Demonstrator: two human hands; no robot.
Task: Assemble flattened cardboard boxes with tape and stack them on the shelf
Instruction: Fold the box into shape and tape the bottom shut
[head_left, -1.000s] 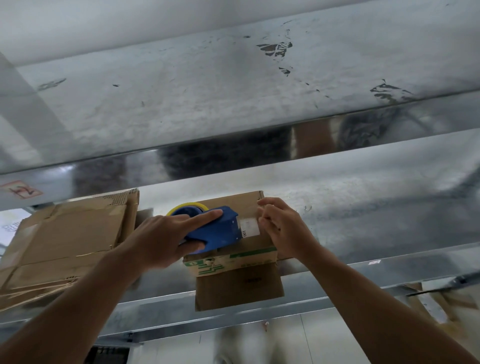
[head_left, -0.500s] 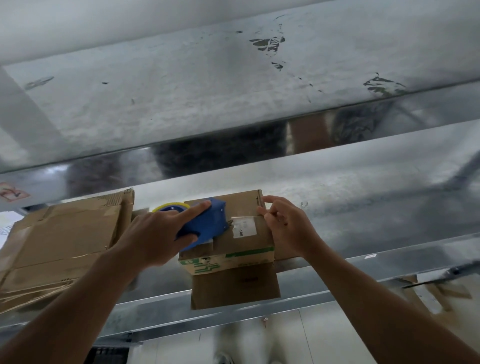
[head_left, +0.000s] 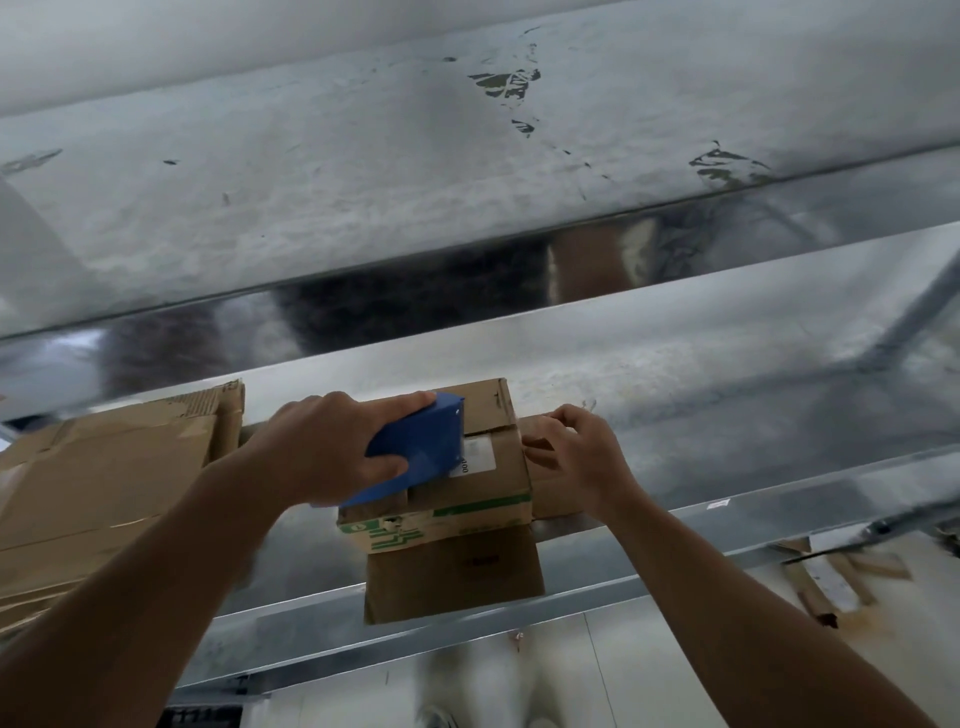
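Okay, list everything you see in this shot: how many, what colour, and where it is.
small box: one, brown with green print, at the shelf's front edge, one flap hanging over the rail
label: one, white, on the small box's top
tape dispenser: one, blue, on the small box's top, left part
flattened cardboard: a stack, brown, on the shelf left of the small box; count unclear
shelf: one, grey metal, with another level above
cardboard scraps: several, brown, lower right, below the shelf
left hand: one, grips the tape dispenser
right hand: one, holds the small box's right side
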